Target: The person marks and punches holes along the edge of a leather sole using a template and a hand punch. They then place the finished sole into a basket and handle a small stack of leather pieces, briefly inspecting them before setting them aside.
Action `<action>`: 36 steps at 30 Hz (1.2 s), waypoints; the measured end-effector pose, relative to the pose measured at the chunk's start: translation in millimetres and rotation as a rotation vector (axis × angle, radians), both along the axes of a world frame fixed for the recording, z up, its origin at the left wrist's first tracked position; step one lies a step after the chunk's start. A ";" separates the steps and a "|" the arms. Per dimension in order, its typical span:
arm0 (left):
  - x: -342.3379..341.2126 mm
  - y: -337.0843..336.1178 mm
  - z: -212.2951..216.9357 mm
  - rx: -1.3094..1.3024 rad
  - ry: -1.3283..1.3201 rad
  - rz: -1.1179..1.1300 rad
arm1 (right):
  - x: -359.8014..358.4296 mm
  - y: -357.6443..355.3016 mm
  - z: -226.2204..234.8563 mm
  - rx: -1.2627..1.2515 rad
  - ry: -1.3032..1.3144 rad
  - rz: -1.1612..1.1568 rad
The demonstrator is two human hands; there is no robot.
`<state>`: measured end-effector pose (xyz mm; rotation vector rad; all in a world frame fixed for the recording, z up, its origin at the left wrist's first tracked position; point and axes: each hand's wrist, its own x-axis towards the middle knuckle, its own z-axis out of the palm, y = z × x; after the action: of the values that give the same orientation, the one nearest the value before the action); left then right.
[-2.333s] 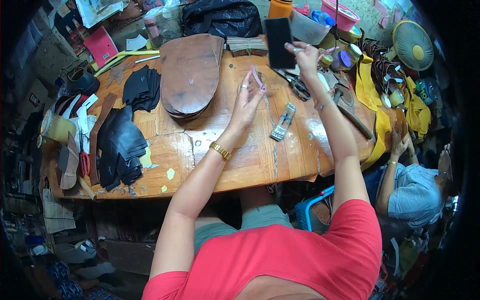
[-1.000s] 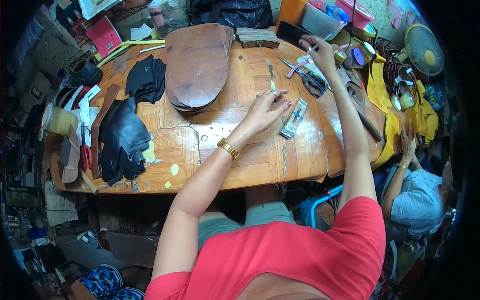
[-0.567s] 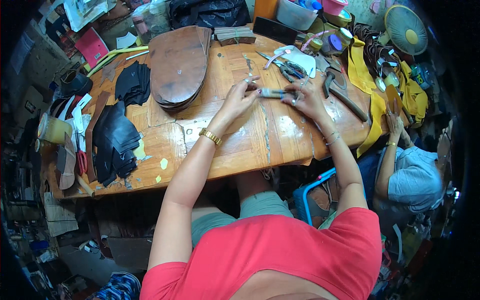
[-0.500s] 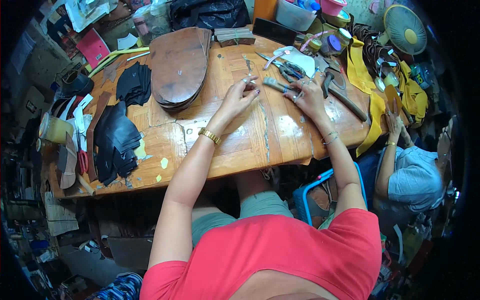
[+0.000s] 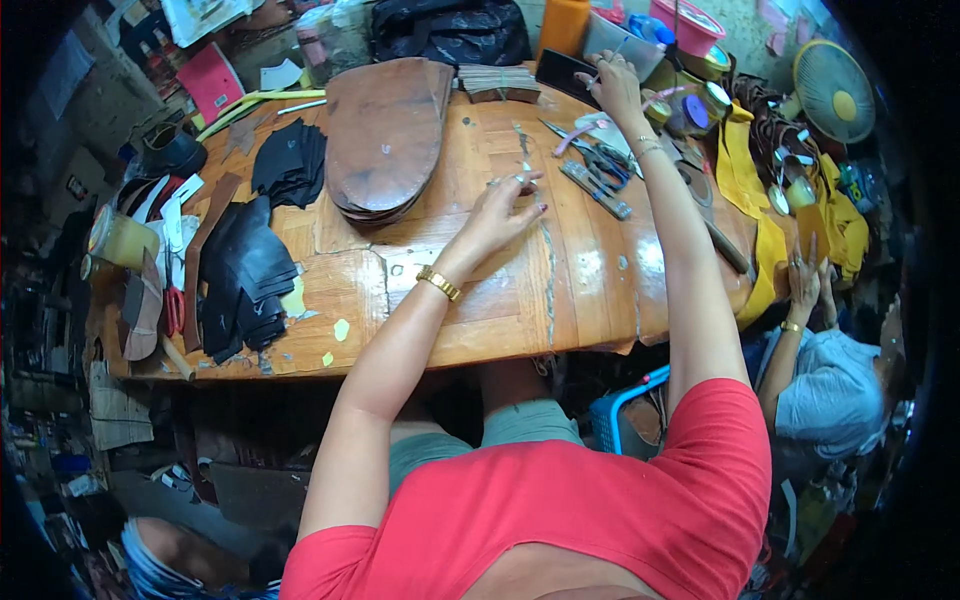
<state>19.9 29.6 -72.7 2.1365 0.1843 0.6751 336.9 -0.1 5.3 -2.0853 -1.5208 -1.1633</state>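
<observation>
The left hand [image 5: 497, 208] pinches a small metal piece [image 5: 519, 181] over the middle of the table [image 5: 480, 300]. The right hand [image 5: 612, 85] reaches, fingers loosely open, to the grey container [image 5: 605, 38] at the far edge. The work looks early: the brown leather stack [image 5: 385, 135] lies untouched.

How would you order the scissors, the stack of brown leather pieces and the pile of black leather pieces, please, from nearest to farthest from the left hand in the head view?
From the left hand:
1. Scissors, to its right.
2. Brown leather stack, to its left.
3. Black leather pile, far left.
</observation>
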 end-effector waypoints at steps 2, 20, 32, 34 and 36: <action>-1.7 -1.3 2.8 0.053 -0.015 -0.002 | 15.8 14.5 -11.4 -0.010 0.019 0.008; -5.6 -7.2 11.2 0.135 -0.008 -0.012 | 42.3 20.6 -39.0 0.143 0.347 -0.093; -6.9 -8.4 11.2 0.133 0.003 -0.007 | -6.1 -53.2 -0.9 0.077 0.556 0.232; -6.1 -8.0 10.8 0.133 0.019 -0.012 | -38.0 -83.9 0.9 -0.089 0.600 0.275; -6.3 -7.6 12.8 0.143 0.016 -0.019 | -71.7 -119.6 -8.3 -0.126 0.602 0.380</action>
<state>13.6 22.0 -59.9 2.2781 0.1276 0.6781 265.3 -119.6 -3.0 -1.8585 -1.5976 -0.2717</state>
